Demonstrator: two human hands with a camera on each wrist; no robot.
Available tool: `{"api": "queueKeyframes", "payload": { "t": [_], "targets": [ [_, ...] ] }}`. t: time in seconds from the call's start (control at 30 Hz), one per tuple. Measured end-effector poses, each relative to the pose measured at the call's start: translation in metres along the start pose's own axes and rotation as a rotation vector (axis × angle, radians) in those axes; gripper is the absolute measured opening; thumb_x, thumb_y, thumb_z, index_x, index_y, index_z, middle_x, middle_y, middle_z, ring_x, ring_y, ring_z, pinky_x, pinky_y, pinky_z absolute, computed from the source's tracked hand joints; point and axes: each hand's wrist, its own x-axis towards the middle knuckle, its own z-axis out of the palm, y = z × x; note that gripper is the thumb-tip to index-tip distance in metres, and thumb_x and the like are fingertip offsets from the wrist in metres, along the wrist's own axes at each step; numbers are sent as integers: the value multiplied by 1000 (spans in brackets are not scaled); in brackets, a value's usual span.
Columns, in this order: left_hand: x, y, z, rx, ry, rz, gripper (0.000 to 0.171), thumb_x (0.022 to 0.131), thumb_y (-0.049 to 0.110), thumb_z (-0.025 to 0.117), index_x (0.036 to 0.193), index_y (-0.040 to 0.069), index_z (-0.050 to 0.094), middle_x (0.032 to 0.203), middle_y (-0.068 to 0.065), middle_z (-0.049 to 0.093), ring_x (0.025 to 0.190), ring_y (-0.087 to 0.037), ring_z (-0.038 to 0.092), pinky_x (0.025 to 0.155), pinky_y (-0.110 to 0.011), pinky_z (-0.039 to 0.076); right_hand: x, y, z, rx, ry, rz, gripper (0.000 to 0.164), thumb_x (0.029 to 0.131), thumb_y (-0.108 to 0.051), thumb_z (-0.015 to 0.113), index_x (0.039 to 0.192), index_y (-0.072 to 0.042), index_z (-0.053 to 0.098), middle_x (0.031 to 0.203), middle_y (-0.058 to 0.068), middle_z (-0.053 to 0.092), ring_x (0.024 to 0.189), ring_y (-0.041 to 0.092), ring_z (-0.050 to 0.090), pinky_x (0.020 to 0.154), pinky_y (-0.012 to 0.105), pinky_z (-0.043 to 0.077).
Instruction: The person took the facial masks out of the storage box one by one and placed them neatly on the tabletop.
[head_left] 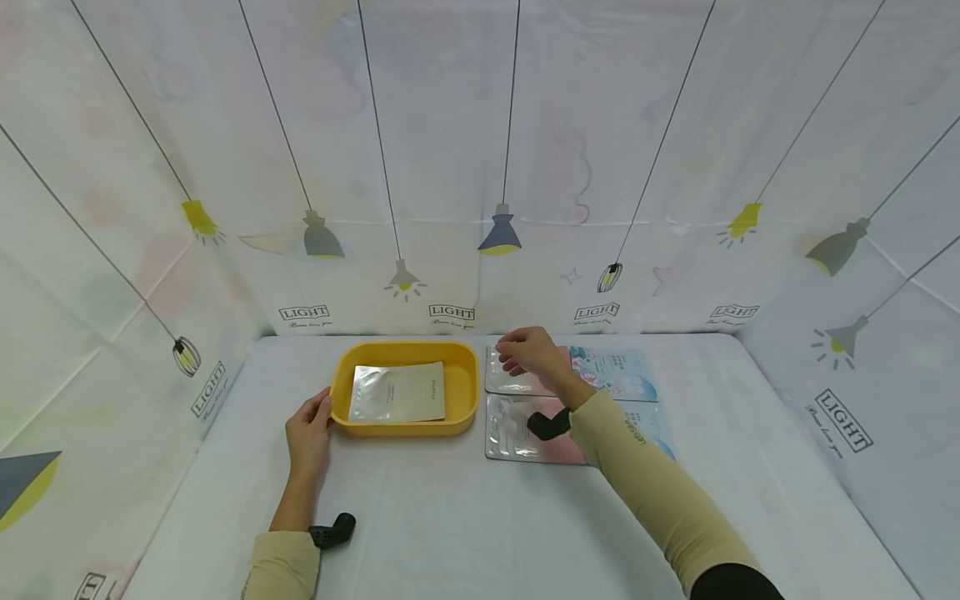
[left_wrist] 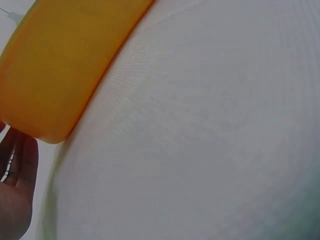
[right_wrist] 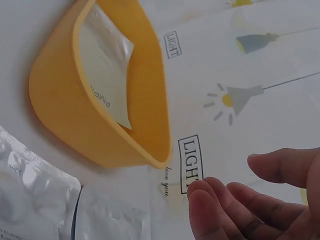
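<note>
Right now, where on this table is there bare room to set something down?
The white table is bare in front of the yellow tray, between the sleeves, and right of the foil packets. It's crowded farther back: tray and packets sit close, the left hand at the tray, the right hand over the packets.

"LIGHT", boxed, repeated, "love you" beneath: backdrop (head_left: 450, 125), beyond both hands | "PMPM": sachet (head_left: 397, 396) in yellow tray (head_left: 405, 429), between left hand (head_left: 307, 433) and right hand (head_left: 534, 354) | "ml", number blurred: silver packet (right_wrist: 37, 195), just nearer the person than right hand
</note>
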Motion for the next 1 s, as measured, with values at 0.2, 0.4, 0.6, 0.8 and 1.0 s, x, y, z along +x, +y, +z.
{"api": "queueKeyframes", "payload": {
  "t": [0.2,0.4,0.6,0.8,1.0],
  "targets": [
    [2,-7,1,30,14,13,43,102,32,51,134,5,57,137,-13,58,104,-2,58,78,-6,51,4,-6,26,-9,-31,8,28,96,-21,61,115,0,65,103,19,68,89,33,67,73,31,61],
    [2,-8,1,43,22,5,43,101,34,51,134,6,58,137,-12,59,102,-1,58,77,-6,51,11,-6,54,-49,-46,-12,25,94,-16,61,111,2,66,99,19,69,79,27,68,68,29,61],
    [1,-6,0,40,22,-3,42,101,32,51,134,6,57,138,-11,58,104,-3,58,77,-5,51,13,-5,84,-72,-88,-42,23,93,-15,63,106,4,66,92,18,67,74,26,66,64,30,61],
    [0,-4,1,48,20,-9,43,102,33,50,134,6,57,138,-12,58,104,-3,58,78,-5,51,17,-1,103,-182,-133,-35,23,91,-15,66,105,3,66,95,20,67,79,33,68,71,37,62],
    [1,-4,1,41,18,-4,43,102,33,51,134,6,57,138,-12,58,104,-3,59,78,-6,51,24,-1,121,-476,-156,12,23,87,-19,71,82,0,61,61,2,48,53,19,55,49,23,50]
  ]
}}
